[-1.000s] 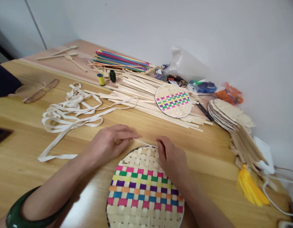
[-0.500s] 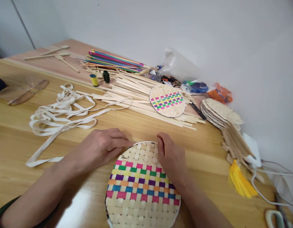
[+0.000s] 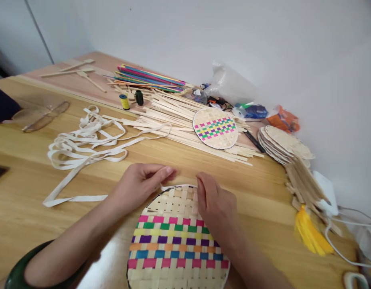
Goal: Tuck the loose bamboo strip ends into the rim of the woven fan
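A round woven panel (image 3: 173,241) with pink, green, yellow, purple, orange and blue bands lies at the bottom centre. White tape edges its top and right side; the upper left rim is dark. My left hand (image 3: 146,180) is closed at the upper left rim, pinching the white tape (image 3: 89,198), which trails left into a loose heap. My right hand (image 3: 217,204) has its fingers closed on the panel's upper right rim; its fingertips are partly hidden.
Behind lie a smaller woven disc (image 3: 215,129) on pale strips (image 3: 173,112), coloured strips (image 3: 152,78) and two spools (image 3: 139,97). Stacked discs (image 3: 281,144), a yellow tassel (image 3: 311,233) and white cables are at right, glasses (image 3: 47,116) at left.
My left hand has turned, its thumb now showing on top, and has lifted a bit of tape off the rim. The view has shifted slightly, and the panel sits lower in it.
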`<control>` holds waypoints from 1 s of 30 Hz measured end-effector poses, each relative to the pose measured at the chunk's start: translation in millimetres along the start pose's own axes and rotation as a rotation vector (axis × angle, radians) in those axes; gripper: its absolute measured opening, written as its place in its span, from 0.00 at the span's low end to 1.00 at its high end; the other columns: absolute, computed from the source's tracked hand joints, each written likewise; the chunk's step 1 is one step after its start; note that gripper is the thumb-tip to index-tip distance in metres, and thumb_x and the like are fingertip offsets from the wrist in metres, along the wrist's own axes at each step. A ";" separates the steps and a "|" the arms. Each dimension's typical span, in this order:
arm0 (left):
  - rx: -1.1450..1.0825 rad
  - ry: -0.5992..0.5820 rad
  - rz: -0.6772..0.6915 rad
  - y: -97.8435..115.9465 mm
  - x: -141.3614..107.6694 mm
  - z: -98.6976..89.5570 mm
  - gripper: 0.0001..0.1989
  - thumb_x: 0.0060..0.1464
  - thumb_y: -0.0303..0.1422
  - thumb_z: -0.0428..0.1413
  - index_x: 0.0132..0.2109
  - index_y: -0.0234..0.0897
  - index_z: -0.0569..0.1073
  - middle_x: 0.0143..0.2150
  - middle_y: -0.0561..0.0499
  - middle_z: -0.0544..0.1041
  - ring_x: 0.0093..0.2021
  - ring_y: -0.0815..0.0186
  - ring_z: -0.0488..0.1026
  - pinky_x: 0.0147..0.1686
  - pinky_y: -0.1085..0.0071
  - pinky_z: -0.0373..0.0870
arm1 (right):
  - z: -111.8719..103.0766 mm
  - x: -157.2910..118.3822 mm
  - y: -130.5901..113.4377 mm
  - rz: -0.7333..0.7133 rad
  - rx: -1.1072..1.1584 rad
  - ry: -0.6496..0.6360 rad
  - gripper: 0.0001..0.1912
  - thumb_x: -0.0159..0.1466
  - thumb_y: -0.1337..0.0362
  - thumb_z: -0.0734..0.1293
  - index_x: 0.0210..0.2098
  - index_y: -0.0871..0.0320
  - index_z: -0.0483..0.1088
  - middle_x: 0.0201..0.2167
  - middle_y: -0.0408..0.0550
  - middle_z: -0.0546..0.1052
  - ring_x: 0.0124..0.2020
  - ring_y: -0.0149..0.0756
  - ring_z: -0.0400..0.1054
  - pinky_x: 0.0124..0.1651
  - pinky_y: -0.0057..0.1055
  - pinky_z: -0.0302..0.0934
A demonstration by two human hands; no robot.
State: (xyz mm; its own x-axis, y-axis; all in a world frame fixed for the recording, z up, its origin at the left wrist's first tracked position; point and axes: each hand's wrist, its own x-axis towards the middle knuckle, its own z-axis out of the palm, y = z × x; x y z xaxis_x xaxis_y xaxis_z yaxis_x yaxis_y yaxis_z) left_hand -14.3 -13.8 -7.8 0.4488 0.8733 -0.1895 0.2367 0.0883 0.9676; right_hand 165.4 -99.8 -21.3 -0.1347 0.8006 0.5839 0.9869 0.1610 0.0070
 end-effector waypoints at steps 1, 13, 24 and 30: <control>-0.060 -0.044 -0.059 -1.2 0.2 2.1 0.17 0.54 0.47 0.57 0.37 0.39 0.82 0.36 0.48 0.83 0.38 0.59 0.78 0.32 0.71 0.72 | -0.5 -0.3 -1.8 -0.008 -0.001 -0.009 0.09 0.69 0.71 0.57 0.46 0.63 0.66 0.32 0.50 0.79 0.22 0.31 0.72 0.23 0.28 0.57; -0.014 -0.265 -0.154 4.8 1.1 0.1 0.21 0.48 0.43 0.60 0.17 0.35 0.67 0.15 0.59 0.55 0.16 0.76 0.46 0.13 0.77 0.41 | 3.3 -2.4 -7.0 -0.037 -0.034 -0.021 0.10 0.67 0.73 0.57 0.46 0.64 0.66 0.30 0.49 0.78 0.23 0.32 0.72 0.21 0.28 0.56; -0.060 -0.242 -0.188 -2.8 1.5 4.0 0.13 0.45 0.42 0.63 0.27 0.36 0.79 0.24 0.52 0.77 0.23 0.70 0.67 0.21 0.76 0.60 | 1.2 -0.1 -5.7 -0.028 -0.025 0.011 0.10 0.67 0.74 0.58 0.46 0.65 0.66 0.30 0.49 0.79 0.20 0.30 0.70 0.20 0.29 0.53; -0.118 -0.185 -0.231 -4.2 -1.0 11.2 0.11 0.45 0.40 0.63 0.32 0.37 0.81 0.25 0.52 0.79 0.21 0.70 0.66 0.21 0.76 0.56 | 3.8 -1.3 -4.4 -0.026 -0.039 -0.003 0.10 0.67 0.74 0.57 0.45 0.64 0.66 0.30 0.49 0.79 0.21 0.30 0.70 0.21 0.28 0.54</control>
State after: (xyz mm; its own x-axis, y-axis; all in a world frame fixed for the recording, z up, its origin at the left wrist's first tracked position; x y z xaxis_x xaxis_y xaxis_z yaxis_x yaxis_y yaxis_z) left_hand -6.1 -20.4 -13.5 0.5465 0.7226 -0.4234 0.2542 0.3386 0.9059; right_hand 160.9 -99.4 -25.2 -0.1610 0.7980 0.5807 0.9857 0.1597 0.0538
